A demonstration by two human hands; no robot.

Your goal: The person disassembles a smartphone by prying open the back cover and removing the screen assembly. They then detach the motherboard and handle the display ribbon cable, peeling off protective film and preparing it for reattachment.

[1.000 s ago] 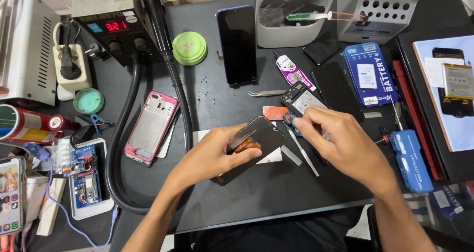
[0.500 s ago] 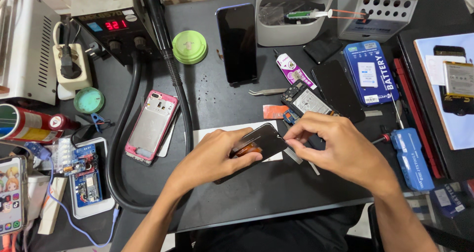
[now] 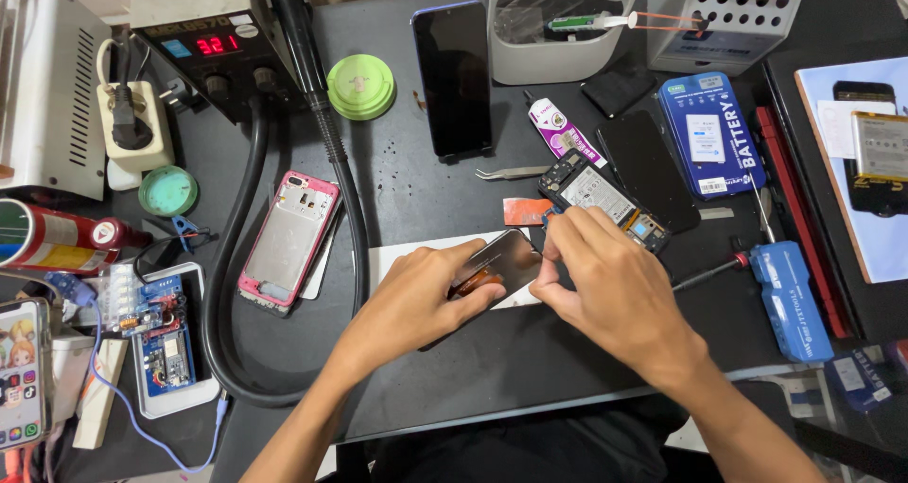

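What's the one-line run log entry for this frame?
left hand: holds dark phone | right hand: fingertips at phone's right edge | opened phone just behind | surface: black mat

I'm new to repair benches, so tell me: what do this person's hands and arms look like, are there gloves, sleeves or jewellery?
Both the left hand and the right hand are bare: no gloves, rings, watch or wristbands show. The forearms are uncovered too, with no sleeve visible up to the picture's lower edge. Fingernails look short and unpainted.

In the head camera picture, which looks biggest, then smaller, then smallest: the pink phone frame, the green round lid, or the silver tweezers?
1. pink phone frame, clearly the largest.
2. green round lid.
3. silver tweezers: longer than the lid is wide, but so thin they cover the least area.
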